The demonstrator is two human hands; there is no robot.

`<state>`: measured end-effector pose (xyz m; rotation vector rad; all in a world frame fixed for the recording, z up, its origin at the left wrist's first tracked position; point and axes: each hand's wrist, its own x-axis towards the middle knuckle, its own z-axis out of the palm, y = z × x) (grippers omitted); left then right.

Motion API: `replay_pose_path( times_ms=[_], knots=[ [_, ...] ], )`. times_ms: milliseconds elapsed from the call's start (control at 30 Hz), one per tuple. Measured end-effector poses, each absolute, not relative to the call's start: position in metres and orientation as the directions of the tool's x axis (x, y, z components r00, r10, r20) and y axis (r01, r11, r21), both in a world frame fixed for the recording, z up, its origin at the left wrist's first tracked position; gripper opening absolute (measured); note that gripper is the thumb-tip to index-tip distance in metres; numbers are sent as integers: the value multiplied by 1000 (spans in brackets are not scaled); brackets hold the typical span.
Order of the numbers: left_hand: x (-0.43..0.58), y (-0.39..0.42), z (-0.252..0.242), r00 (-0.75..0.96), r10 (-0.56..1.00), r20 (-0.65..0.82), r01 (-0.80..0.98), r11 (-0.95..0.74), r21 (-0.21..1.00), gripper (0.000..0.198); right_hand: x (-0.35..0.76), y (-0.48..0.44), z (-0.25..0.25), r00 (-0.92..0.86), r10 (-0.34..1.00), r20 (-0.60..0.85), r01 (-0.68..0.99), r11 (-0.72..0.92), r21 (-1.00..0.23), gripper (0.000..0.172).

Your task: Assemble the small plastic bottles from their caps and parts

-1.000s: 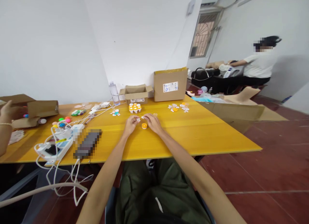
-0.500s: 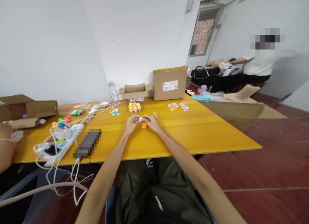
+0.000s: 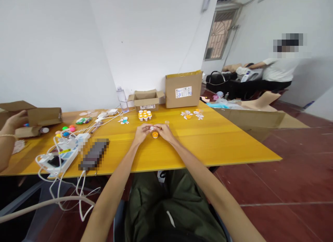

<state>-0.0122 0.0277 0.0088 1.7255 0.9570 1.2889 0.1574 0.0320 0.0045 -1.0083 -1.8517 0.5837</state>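
Observation:
My left hand (image 3: 142, 133) and my right hand (image 3: 163, 132) meet over the middle of the table. Between their fingertips is a small white piece with dark spots (image 3: 152, 128), pinched from both sides; its exact kind is too small to make out. Just below the fingers, an orange round cap-like part (image 3: 155, 135) with a white edge rests on the tabletop. Behind my right hand stands a small clear cup-like piece (image 3: 167, 123). Farther back, several white-and-orange small containers (image 3: 145, 115) are grouped tightly together.
Small white and teal pieces (image 3: 124, 121) lie left, white and orange pieces (image 3: 191, 115) right. An open carton (image 3: 145, 100) and a larger box (image 3: 183, 90) line the wall. A power strip (image 3: 69, 155), cables and a phone-like device (image 3: 95, 154) occupy the left. Another person's hand (image 3: 17, 120) reaches there.
The other person's hand at the far left has risen toward the open carton there. My hands stay nearly in place, while the white piece between them appears slightly turned.

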Motion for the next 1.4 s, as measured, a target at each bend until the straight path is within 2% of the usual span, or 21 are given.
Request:
replay_pose_path(
  times_ms=[433,700,1400],
  knots=[
    [-12,23,14,173,912,373,91,-392,916,30,158,31,5,-252,845,473,276,531,-801,19],
    [-12,21,17,135,930,343,46,-351,935,29,156,36,0,-257,819,512,195,563,-803,15],
    [-9,21,17,103,933,346,16,-349,937,28,156,37,-1,-247,812,528,185,575,-797,15]
  ],
)
